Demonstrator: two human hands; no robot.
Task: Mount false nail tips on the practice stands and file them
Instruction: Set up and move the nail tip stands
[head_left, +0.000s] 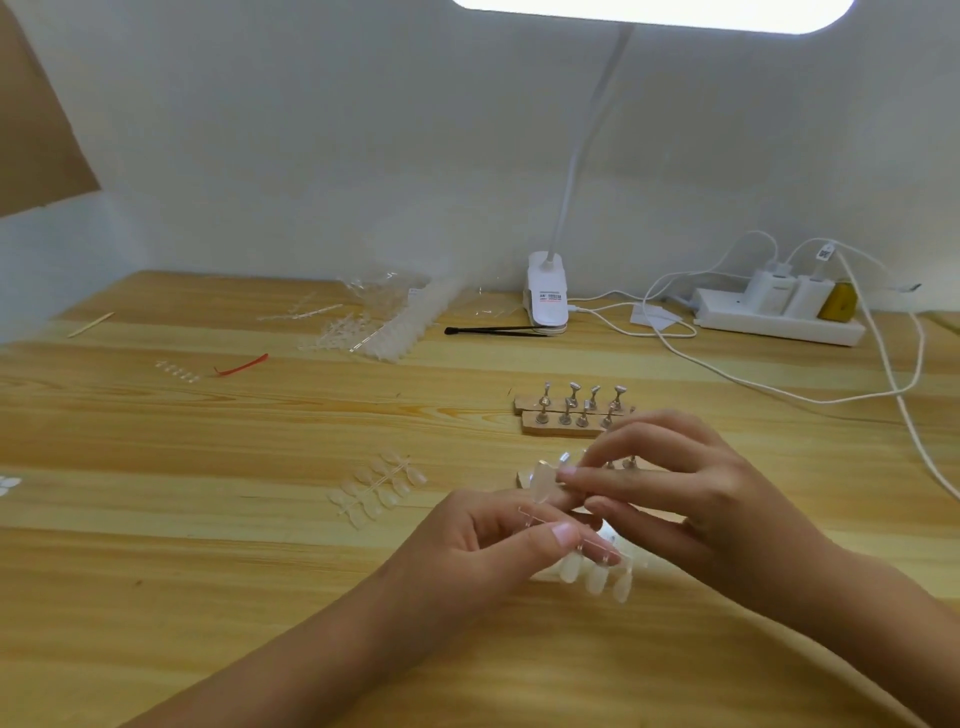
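Note:
My left hand (498, 540) pinches a clear strip of false nail tips (592, 569); several tips hang below my fingers. My right hand (670, 488) pinches one translucent nail tip (543, 480) at the strip's upper end. Two wooden bars of practice stands (571, 410) with metal pegs lie just beyond my hands. A third stand (618, 462) sits behind my right fingers, mostly hidden. Another strip of nail tips (376, 488) lies flat on the table to the left.
A pile of clear tip strips and plastic wrap (379, 327) lies at the back. Black tweezers (493, 330) rest beside the clip lamp base (545, 296). A power strip (779, 317) and white cables (883, 384) occupy the right. A red strip (241, 366) and a wooden stick (91, 325) lie far left.

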